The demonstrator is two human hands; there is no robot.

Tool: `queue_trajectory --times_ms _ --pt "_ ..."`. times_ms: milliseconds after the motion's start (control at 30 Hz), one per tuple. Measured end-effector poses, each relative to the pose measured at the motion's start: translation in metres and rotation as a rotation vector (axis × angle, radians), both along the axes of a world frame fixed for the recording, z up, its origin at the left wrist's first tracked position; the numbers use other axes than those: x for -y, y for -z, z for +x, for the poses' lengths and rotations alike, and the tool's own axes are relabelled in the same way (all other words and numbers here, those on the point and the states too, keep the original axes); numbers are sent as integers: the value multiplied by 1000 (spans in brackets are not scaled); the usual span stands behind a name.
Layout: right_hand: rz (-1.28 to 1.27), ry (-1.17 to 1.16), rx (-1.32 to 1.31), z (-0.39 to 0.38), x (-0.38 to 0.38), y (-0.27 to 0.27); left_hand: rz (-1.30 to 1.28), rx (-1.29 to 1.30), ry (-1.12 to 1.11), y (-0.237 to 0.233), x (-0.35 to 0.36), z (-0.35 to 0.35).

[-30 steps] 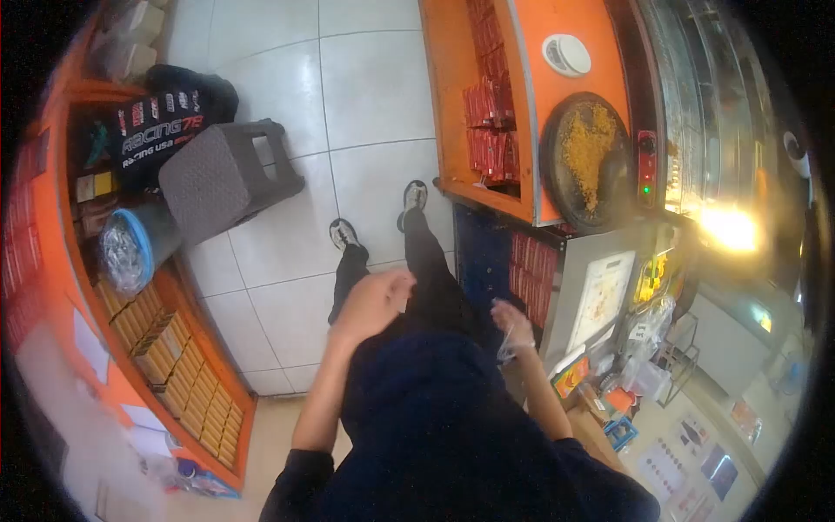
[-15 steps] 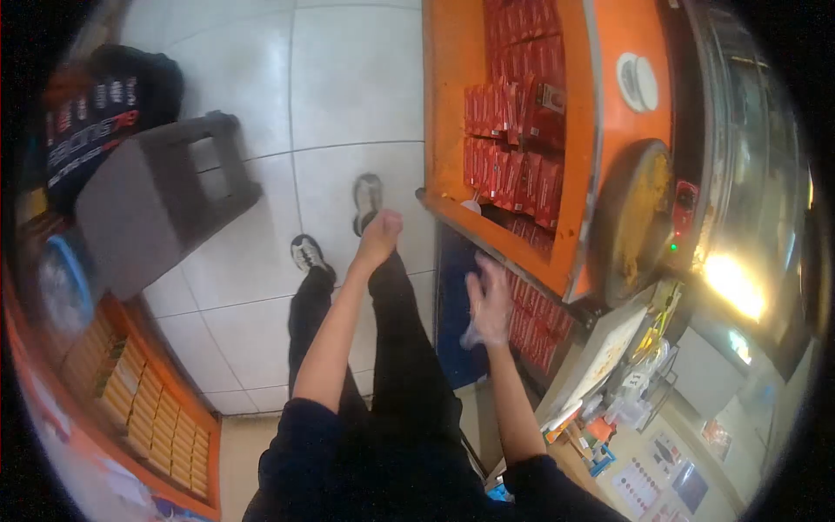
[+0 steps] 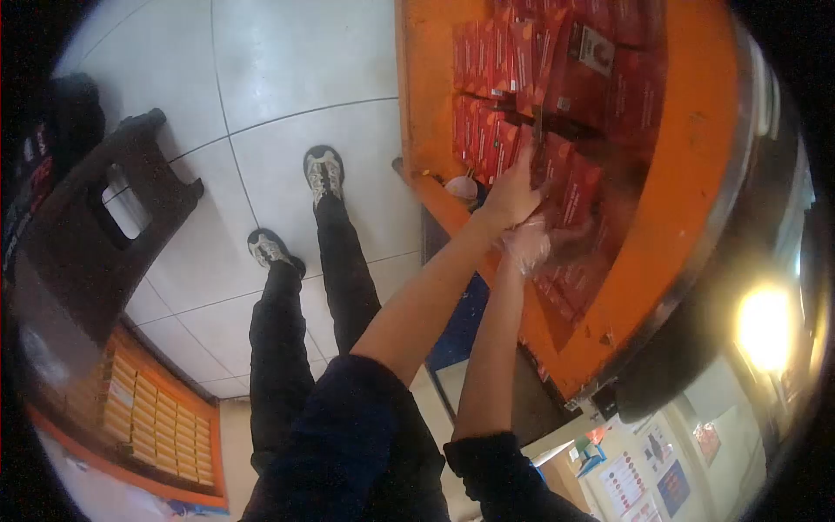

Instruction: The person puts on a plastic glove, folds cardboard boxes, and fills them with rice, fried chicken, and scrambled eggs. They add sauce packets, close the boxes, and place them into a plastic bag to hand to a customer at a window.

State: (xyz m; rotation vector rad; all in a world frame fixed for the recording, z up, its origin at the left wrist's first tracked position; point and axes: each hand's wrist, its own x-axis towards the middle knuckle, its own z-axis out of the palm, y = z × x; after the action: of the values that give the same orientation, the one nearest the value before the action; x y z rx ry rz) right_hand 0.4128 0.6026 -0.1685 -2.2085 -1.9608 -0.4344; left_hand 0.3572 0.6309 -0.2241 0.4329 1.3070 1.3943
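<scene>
My left hand (image 3: 515, 193) reaches over the orange-framed cabinet (image 3: 696, 174) and touches the red packets (image 3: 487, 130) standing in rows. Its index finger stretches along a gap between packets, with the thumb apart. Just below it, my right hand (image 3: 527, 247) wears a clear plastic glove. That hand is open over the lower red packets (image 3: 578, 270), a finger stretched to the right and blurred. No packet shows lifted in either hand. A larger red packet with a pale label (image 3: 595, 50) lies tilted above them.
A dark grey plastic stool (image 3: 78, 226) stands on the white tiled floor (image 3: 304, 52) at left. An orange shelf of yellow packs (image 3: 161, 418) is at lower left. Printed sheets (image 3: 626, 478) lie at lower right, below a bright lamp (image 3: 765, 329).
Both hands have moved up and right, from beside the cabinet onto the red packets. My left hand has uncurled from a fist. The view has shifted closer to the cabinet.
</scene>
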Motion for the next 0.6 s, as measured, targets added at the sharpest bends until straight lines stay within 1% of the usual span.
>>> queue_trajectory --times_ms 100,200,267,400,500,600 --pt "-2 -9 10 12 0 -2 -43 -155 257 -8 -18 -5" --pt "0 -17 12 17 1 -7 158 -232 21 -31 -16 -8" --pt "9 -17 11 20 2 -11 157 -214 32 -51 -12 -10" --pt "26 -29 5 14 8 -14 52 -218 120 -49 -11 1" --pt "43 -33 7 11 10 -18 37 -58 267 -51 -14 -2" --pt "64 -56 25 4 16 -24 237 -119 276 -52 -16 -8"
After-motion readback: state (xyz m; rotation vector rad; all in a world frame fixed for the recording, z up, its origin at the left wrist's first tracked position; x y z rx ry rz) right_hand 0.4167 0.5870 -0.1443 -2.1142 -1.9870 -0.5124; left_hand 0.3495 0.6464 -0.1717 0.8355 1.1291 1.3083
